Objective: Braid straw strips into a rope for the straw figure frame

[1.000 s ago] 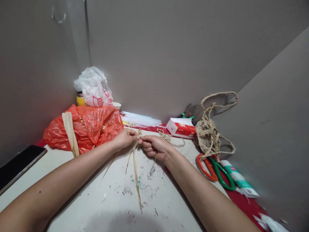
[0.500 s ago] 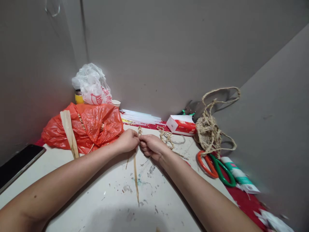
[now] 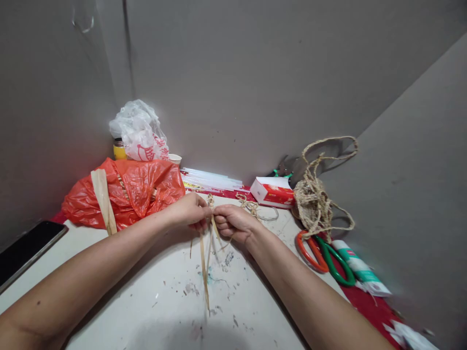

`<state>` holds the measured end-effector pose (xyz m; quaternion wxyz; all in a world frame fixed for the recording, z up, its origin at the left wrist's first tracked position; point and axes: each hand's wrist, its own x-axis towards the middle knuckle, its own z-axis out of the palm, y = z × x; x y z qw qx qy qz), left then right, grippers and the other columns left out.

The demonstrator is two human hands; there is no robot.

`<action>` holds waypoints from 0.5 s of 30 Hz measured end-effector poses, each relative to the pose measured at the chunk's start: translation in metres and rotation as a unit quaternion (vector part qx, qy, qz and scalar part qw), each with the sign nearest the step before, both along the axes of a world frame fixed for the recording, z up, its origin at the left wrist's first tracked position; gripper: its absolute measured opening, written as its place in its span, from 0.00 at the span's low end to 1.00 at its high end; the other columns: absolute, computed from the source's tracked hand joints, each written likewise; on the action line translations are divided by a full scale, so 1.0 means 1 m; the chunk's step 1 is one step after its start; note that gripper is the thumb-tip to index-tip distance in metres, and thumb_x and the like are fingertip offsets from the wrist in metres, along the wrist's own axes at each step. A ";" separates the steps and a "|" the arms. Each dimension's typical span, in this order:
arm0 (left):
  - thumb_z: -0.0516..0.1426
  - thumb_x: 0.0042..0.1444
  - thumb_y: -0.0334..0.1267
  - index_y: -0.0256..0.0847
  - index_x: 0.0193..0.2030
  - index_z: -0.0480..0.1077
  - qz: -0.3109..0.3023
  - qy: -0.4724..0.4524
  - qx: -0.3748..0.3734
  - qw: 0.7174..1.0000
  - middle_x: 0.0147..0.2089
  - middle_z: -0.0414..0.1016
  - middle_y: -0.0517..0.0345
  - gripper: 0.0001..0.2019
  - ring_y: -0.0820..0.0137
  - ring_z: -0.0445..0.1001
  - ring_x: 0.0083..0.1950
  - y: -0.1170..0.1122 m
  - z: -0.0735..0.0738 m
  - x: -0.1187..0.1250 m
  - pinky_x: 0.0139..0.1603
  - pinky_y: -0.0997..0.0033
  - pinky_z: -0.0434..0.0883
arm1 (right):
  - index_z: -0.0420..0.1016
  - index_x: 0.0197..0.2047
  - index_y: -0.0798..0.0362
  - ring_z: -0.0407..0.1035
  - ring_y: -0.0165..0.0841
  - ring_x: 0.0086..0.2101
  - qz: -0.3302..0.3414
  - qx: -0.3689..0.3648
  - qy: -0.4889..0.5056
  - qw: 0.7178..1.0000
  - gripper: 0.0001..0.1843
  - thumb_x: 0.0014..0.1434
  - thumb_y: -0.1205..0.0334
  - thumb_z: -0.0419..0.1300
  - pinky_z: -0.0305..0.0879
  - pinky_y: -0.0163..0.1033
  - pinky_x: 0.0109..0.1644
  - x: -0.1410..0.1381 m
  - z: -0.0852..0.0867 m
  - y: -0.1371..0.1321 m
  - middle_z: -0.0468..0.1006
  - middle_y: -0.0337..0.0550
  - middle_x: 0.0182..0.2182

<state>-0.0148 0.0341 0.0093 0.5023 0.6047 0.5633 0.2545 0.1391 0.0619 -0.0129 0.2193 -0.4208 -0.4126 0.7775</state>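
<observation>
My left hand (image 3: 193, 211) and my right hand (image 3: 233, 221) meet above the white board, fingertips almost touching. Both are closed in a pinch on strands of a straw braid (image 3: 210, 200), whose woven end shows just beyond the fingers. Loose, flat straw strips (image 3: 203, 262) hang from between the hands toward me, one long strip reaching down over the board. The exact grip of the fingertips is partly hidden. Behind my right hand lies a thin, tangled piece of straw cord (image 3: 251, 206).
At left are an orange plastic bag (image 3: 146, 182), a pale dry strip (image 3: 104, 199) and a phone (image 3: 31, 250). A red-and-white box (image 3: 273, 194), coiled straw rope (image 3: 314, 204), scissors with orange and green handles (image 3: 335, 262) and a white-teal packet (image 3: 361, 267) stand right.
My left fingers have spread slightly and shifted at the braid. More straw strands now show hanging between the hands. The view has tilted a little.
</observation>
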 end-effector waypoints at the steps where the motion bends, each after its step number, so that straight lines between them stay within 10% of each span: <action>1: 0.54 0.49 0.33 0.34 0.29 0.69 0.029 0.000 0.030 0.999 0.19 0.69 0.60 0.05 0.76 0.65 0.19 0.004 -0.002 -0.003 0.22 0.77 0.61 | 0.62 0.23 0.56 0.37 0.18 0.13 0.012 -0.007 0.007 1.000 0.05 0.49 0.69 0.54 0.33 0.24 0.13 0.002 0.001 0.002 0.49 0.26 0.11; 4: 0.54 0.48 0.32 0.35 0.29 0.68 0.107 -0.072 0.081 0.988 0.19 0.66 0.63 0.03 0.79 0.60 0.19 0.012 -0.014 -0.007 0.21 0.79 0.58 | 0.66 0.28 0.59 0.36 0.18 0.13 0.046 -0.018 0.025 0.998 0.03 0.51 0.67 0.55 0.32 0.24 0.13 0.008 0.001 0.007 0.47 0.25 0.13; 9: 0.53 0.49 0.35 0.35 0.27 0.65 0.024 -0.249 -0.075 0.965 0.22 0.66 0.60 0.06 0.79 0.62 0.20 0.009 -0.027 0.004 0.22 0.78 0.59 | 0.65 0.27 0.59 0.35 0.18 0.14 0.080 -0.002 0.041 0.996 0.06 0.50 0.65 0.57 0.32 0.24 0.14 0.011 -0.005 0.013 0.47 0.25 0.13; 15: 0.52 0.50 0.38 0.35 0.26 0.68 0.023 -0.111 -0.008 0.994 0.16 0.54 0.69 0.09 0.81 0.46 0.16 0.007 -0.026 0.005 0.18 0.77 0.45 | 0.67 0.28 0.58 0.35 0.18 0.14 0.128 0.040 0.010 0.991 0.06 0.50 0.62 0.57 0.32 0.25 0.14 0.015 -0.006 0.017 0.48 0.24 0.12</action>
